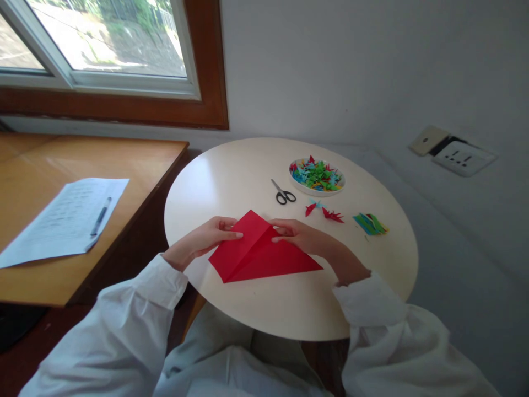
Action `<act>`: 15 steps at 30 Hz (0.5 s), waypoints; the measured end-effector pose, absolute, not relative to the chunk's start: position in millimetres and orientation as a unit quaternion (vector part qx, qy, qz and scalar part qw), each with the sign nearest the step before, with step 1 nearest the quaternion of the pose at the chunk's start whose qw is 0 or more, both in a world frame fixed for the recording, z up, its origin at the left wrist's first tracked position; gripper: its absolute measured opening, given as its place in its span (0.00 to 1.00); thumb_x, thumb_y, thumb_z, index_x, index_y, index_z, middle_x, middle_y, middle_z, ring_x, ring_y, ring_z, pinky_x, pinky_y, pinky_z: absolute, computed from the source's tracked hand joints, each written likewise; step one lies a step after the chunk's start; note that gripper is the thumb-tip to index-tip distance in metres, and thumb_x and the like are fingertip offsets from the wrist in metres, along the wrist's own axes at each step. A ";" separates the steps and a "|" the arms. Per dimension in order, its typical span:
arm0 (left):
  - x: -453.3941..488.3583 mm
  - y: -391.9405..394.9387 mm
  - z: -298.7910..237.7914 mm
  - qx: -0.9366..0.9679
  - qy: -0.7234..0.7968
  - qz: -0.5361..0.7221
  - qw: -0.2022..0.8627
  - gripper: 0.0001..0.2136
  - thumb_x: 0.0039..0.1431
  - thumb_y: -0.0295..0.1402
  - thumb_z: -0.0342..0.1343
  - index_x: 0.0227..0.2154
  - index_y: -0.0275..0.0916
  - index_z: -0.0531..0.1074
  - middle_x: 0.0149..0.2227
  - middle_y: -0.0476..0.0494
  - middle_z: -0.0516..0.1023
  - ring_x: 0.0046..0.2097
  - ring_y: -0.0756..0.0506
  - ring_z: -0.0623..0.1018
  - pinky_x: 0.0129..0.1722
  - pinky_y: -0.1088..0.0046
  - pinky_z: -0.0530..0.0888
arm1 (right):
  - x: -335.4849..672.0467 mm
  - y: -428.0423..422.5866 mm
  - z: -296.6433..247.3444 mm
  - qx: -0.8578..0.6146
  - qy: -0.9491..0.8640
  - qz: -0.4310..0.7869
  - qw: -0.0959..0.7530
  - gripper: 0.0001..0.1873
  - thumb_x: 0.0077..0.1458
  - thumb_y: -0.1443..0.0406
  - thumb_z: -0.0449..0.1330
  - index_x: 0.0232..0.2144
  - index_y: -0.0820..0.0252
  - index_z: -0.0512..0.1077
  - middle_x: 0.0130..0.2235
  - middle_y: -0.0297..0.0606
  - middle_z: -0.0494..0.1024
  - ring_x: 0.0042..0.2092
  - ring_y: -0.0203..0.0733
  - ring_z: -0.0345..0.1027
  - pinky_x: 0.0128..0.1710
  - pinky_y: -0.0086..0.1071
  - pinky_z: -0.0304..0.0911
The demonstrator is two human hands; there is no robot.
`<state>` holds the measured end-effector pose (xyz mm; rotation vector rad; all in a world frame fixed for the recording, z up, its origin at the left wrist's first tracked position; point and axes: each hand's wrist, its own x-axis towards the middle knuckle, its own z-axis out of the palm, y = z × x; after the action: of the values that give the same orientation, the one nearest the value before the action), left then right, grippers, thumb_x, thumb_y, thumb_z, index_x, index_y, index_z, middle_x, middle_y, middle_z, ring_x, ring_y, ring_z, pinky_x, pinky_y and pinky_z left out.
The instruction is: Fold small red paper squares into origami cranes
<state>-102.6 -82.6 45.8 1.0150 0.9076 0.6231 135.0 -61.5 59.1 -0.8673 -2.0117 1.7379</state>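
A large sheet of red origami paper (264, 248), creased and partly folded, is held over the front half of a round white table (231, 171). My left hand (209, 237) pinches its left edge, thumb on top and fingers behind. On the right, my right hand (301, 236) grips the upper right edge near the raised fold, with thumb and fingers closed on it. The paper's lower corners point left and right towards me. Just beyond the paper lie scissors (283, 193) with black handles and a few small folded paper pieces (333, 215), red and light blue.
A white bowl (317, 193) full of small colourful folded papers stands at the back right. Thin coloured paper strips (371, 224) lie near the right edge. On a wooden desk (136, 160) to the left are printed sheets (61, 220) and a pen (101, 216). A wall rises behind.
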 end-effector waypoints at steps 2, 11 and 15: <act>-99.3 -81.0 40.9 0.476 0.413 0.294 0.718 0.12 0.47 0.34 0.62 0.35 0.35 0.74 0.34 0.37 0.79 0.33 0.43 0.79 0.29 0.73 0.75 | 138.1 -56.9 51.6 -0.353 -0.711 0.582 0.176 0.17 0.53 0.57 0.57 0.45 0.52 0.71 0.45 0.37 0.77 0.41 0.45 0.73 0.36 0.37 0.70; -100.7 -79.5 30.3 0.403 0.498 0.397 0.657 0.15 0.47 0.34 0.62 0.37 0.34 0.71 0.33 0.36 0.79 0.33 0.41 0.79 0.29 0.68 0.76 | 190.0 -49.5 27.2 -0.395 -0.636 0.635 0.191 0.23 0.49 0.51 0.57 0.40 0.62 0.71 0.29 0.38 0.77 0.31 0.40 0.72 0.33 0.34 0.67; -92.2 -86.4 29.1 0.427 0.556 0.422 0.575 0.27 0.47 0.34 0.60 0.51 0.40 0.60 0.33 0.39 0.78 0.31 0.41 0.79 0.26 0.68 0.75 | 190.3 -51.2 19.1 -0.451 -0.634 0.589 0.220 0.17 0.47 0.54 0.60 0.30 0.63 0.72 0.27 0.37 0.75 0.30 0.38 0.69 0.32 0.32 0.63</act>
<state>-92.2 -86.4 29.1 1.0013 1.3030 0.9879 190.3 -51.2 19.1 -1.2458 -1.7519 1.6294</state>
